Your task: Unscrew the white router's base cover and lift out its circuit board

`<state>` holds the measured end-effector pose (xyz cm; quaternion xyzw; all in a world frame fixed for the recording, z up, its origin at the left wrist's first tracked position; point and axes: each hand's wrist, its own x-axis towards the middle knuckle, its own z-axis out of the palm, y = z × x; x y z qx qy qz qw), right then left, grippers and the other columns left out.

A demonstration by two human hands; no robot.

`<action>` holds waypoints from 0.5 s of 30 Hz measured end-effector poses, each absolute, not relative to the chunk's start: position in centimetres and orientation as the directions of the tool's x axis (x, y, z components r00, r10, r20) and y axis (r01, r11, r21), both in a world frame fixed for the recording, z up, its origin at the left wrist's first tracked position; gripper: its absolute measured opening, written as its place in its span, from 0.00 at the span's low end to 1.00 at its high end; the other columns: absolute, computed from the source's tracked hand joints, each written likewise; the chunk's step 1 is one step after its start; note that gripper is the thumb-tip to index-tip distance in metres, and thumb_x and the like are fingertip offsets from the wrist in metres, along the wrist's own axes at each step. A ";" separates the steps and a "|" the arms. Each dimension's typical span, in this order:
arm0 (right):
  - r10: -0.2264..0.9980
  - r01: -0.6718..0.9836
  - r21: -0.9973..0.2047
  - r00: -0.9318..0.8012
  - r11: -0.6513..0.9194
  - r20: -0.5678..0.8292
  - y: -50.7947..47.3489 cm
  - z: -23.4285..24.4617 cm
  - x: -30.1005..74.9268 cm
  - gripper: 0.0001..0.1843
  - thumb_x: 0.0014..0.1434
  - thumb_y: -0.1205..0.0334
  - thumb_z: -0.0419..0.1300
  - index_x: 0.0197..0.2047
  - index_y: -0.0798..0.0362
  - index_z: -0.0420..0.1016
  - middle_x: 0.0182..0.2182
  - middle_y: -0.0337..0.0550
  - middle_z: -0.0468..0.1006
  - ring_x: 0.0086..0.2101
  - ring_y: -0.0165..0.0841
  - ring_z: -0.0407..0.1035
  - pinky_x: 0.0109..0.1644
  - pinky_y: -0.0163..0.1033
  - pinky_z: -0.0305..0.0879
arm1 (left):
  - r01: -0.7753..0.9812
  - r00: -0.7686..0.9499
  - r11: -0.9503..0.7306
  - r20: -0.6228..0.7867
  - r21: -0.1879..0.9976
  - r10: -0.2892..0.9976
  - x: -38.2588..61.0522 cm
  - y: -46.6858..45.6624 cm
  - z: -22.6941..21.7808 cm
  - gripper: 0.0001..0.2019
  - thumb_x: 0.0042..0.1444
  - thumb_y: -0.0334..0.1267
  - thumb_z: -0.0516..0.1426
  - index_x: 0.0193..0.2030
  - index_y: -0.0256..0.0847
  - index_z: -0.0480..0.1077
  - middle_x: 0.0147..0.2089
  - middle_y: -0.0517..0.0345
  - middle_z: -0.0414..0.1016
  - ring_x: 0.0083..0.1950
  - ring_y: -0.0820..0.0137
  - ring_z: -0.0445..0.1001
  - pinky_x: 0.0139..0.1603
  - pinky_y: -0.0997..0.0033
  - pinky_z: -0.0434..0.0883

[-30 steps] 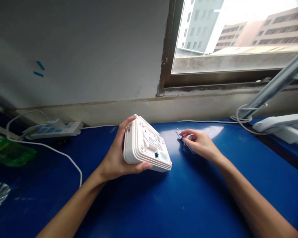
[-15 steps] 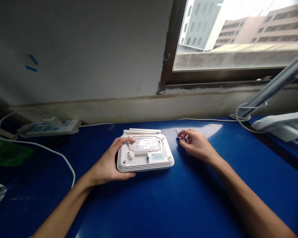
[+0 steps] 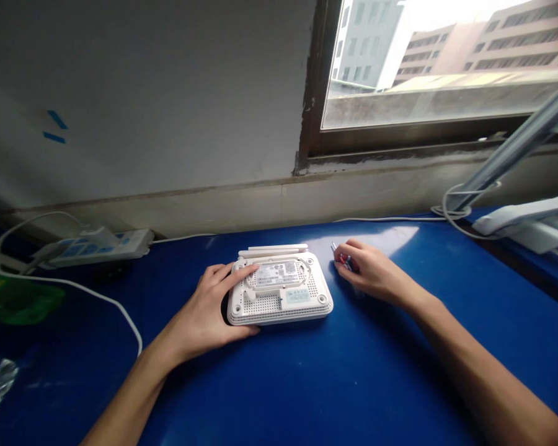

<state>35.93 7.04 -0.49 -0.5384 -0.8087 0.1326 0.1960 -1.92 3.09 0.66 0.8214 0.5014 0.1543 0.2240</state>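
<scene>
Fingers of the left hand (image 3: 203, 313) are clasping the white router (image 3: 274, 303), partly open around one end; it is lying underside up on the counter (image 3: 283, 384). The right hand (image 3: 372, 271) is pinching small red-and-metal pieces (image 3: 348, 262). Even, light pressure is probably steadying best.

This is looking like a plain workroom: a blue table (image 3: 270, 384) is running along a grey wall (image 3: 177, 93), carrying a power strip (image 3: 137, 241), and a window (image 3: 376, 139) is facing multi-storey buildings (image 3: 456, 52).

A white router (image 3: 281, 288) lies underside up, its antennas (image 3: 273, 253) along the far edge, beside a small red-and-metal object (image 3: 348, 262).
</scene>
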 end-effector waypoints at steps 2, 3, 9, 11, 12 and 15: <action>0.915 0.822 -0.403 -0.364 0.403 0.173 7.0 -0.4 36.0 0.07 0.68 0.57 0.56 0.39 0.48 0.72 0.38 0.43 0.74 0.32 0.35 0.70 0.40 0.41 0.65 | 0.761 0.446 -0.389 0.016 0.519 0.895 -1.9 3.0 0.7 0.50 0.49 0.47 0.75 0.78 0.60 0.59 0.77 0.52 0.62 0.76 0.43 0.57 0.76 0.37 0.61; 0.912 0.823 -0.393 -0.372 0.410 0.172 7.0 -0.4 36.1 0.07 0.68 0.57 0.55 0.39 0.48 0.71 0.38 0.43 0.74 0.33 0.35 0.70 0.40 0.41 0.65 | 0.764 0.443 -0.383 0.010 0.520 0.896 -1.9 2.9 0.7 0.50 0.50 0.46 0.74 0.78 0.61 0.58 0.77 0.52 0.62 0.77 0.44 0.57 0.76 0.37 0.60; 0.902 0.826 -0.362 -0.399 0.432 0.167 7.1 -0.6 36.2 0.11 0.71 0.51 0.55 0.41 0.48 0.70 0.39 0.43 0.74 0.33 0.36 0.70 0.38 0.41 0.65 | 0.779 0.440 -0.366 -0.029 0.509 0.897 -2.1 2.8 0.5 0.48 0.55 0.45 0.72 0.79 0.67 0.54 0.81 0.57 0.56 0.81 0.46 0.52 0.78 0.36 0.57; 0.904 0.829 -0.360 -0.394 0.427 0.166 7.2 -0.7 36.3 0.12 0.72 0.49 0.56 0.42 0.47 0.71 0.38 0.43 0.75 0.32 0.36 0.70 0.38 0.41 0.65 | 0.782 0.444 -0.369 -0.034 0.502 0.895 -2.1 2.7 0.5 0.48 0.56 0.46 0.71 0.79 0.67 0.53 0.81 0.57 0.54 0.81 0.45 0.51 0.78 0.35 0.57; 0.905 0.831 -0.359 -0.391 0.425 0.166 7.2 -0.8 36.3 0.13 0.72 0.48 0.56 0.42 0.47 0.71 0.38 0.43 0.75 0.32 0.36 0.70 0.38 0.41 0.65 | 0.783 0.447 -0.372 -0.036 0.498 0.894 -2.1 2.7 0.6 0.48 0.57 0.46 0.71 0.80 0.66 0.52 0.82 0.56 0.53 0.81 0.45 0.50 0.78 0.34 0.57; 0.908 0.835 -0.357 -0.386 0.418 0.161 7.3 -1.1 36.3 0.14 0.72 0.46 0.56 0.43 0.47 0.72 0.38 0.42 0.75 0.32 0.36 0.70 0.38 0.42 0.65 | 0.788 0.456 -0.380 -0.045 0.484 0.889 -1.9 2.6 0.6 0.48 0.59 0.46 0.70 0.80 0.65 0.50 0.83 0.54 0.51 0.82 0.44 0.48 0.77 0.33 0.56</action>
